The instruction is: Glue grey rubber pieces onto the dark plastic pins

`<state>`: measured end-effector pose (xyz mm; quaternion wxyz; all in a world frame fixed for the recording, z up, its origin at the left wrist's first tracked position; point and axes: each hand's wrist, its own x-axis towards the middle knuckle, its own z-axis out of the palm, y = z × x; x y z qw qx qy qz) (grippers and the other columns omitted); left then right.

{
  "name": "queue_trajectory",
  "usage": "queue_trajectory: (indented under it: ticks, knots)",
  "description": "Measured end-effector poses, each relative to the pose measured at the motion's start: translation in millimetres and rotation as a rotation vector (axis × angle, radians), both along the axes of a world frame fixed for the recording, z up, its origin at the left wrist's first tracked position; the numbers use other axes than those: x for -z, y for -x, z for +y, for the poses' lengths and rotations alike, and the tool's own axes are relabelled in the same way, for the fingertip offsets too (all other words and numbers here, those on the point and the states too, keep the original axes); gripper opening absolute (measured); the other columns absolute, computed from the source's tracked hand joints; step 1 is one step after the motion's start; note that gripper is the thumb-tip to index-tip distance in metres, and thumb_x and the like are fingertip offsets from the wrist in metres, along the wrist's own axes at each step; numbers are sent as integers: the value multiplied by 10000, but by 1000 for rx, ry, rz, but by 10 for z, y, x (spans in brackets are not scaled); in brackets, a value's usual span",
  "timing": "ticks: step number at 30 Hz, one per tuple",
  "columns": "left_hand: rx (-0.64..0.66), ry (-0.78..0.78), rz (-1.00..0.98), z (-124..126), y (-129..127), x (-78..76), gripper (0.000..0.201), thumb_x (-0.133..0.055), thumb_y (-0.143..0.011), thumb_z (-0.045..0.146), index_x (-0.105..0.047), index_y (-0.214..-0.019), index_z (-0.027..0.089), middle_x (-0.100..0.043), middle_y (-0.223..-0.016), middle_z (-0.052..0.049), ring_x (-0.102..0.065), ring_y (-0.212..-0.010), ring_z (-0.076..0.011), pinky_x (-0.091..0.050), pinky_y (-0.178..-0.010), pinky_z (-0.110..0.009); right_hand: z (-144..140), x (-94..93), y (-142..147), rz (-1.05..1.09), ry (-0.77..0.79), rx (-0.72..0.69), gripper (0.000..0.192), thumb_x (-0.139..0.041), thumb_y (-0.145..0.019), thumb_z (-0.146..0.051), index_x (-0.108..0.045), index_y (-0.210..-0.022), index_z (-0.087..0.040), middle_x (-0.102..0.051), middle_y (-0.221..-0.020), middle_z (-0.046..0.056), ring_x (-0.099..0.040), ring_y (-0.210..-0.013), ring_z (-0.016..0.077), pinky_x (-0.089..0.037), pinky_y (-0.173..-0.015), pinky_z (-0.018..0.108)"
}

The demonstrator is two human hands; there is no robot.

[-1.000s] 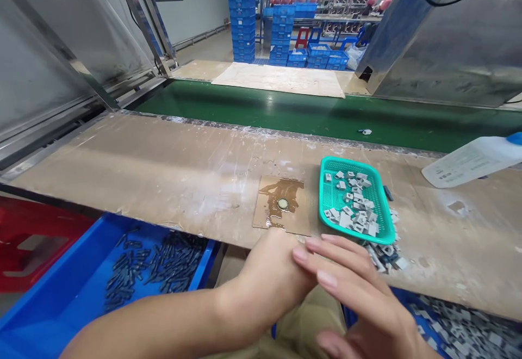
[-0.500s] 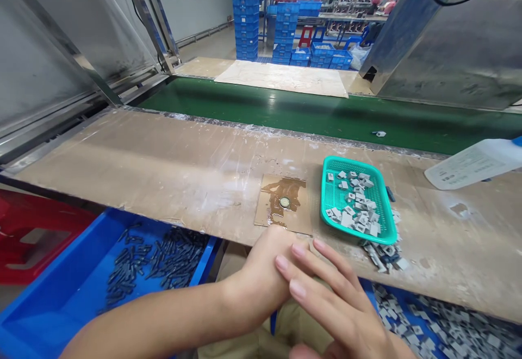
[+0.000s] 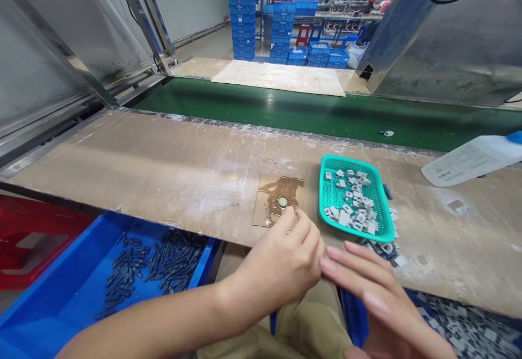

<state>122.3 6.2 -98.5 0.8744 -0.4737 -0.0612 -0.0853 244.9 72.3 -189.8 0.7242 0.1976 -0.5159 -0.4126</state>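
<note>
My left hand (image 3: 287,258) is curled closed, back upward, just in front of the wet brown cardboard square (image 3: 265,198). Whatever its fingers may hold is hidden. A small round cap-like piece (image 3: 282,202) lies in the liquid on the cardboard, just beyond my left knuckles. My right hand (image 3: 387,299) has its fingers stretched out, their tips against the little-finger side of my left hand. To the right of the cardboard stands a green mesh basket (image 3: 324,185) with many small grey-white blocks (image 3: 359,201). More small parts lie by its near right corner, partly behind my right hand.
Below the table edge, a blue bin (image 3: 61,288) at left holds dark slim parts (image 3: 130,272). Grey pieces (image 3: 473,321) fill another bin at lower right. A white bottle (image 3: 465,160) leans at right. Beyond the worktop (image 3: 163,168) runs a green belt (image 3: 244,100) carrying one small part (image 3: 387,133).
My left hand has moved slightly up and right, nearer the cardboard. My right hand has shifted right, its fingertips sliding from the back of my left hand to its outer edge.
</note>
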Motion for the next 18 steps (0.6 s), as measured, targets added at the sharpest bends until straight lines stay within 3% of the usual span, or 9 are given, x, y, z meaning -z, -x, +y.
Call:
queue_trajectory:
  ticks: [3,7,12,15,18]
  knots:
    - [-1,-22,48,-3,-5,-4,331,-395,-814,253,-600,-1058,166,-542,-1142,-77,-489,-1158,-196,-402,-1045,-390,-51,-27,-42,7,27,12,603,-508,-821,-203,-271,-1372,-142,-479,-1209,162,-414,-1154,330,-325,-873,601]
    - [-24,-34,41,7,-18,17,384,-382,-830,311,-570,-1147,204,-523,-1204,-53,-417,-1249,-207,-332,-1103,-406,-130,-145,-48,48,5,148,539,-498,-839,-280,-295,-1294,-73,-479,-1190,205,-394,-1172,330,-305,-914,587]
    - [-58,-30,7,24,-35,56,479,-326,-844,375,-438,-1281,214,-388,-1348,-37,-324,-1322,-209,-330,-1122,-428,-165,-202,-12,49,-43,327,480,-503,-852,-351,-373,-1170,-16,-516,-1167,195,-373,-1209,315,-303,-960,561]
    - [-46,-45,2,44,-2,29,450,-324,-845,377,-490,-1218,190,-414,-1325,-48,-319,-1327,-205,-349,-1116,-418,-128,-138,-40,-45,-71,384,487,-532,-843,-369,-393,-1169,-35,-522,-1175,158,-373,-1220,288,-316,-979,520]
    - [-2,-97,-32,74,80,-26,391,-387,-829,359,-535,-1157,205,-437,-1310,-47,-358,-1303,-197,-332,-1103,-424,-58,-83,-137,-75,-43,308,382,-507,-840,-211,-395,-1168,-50,-546,-1138,150,-401,-1196,290,-337,-951,515]
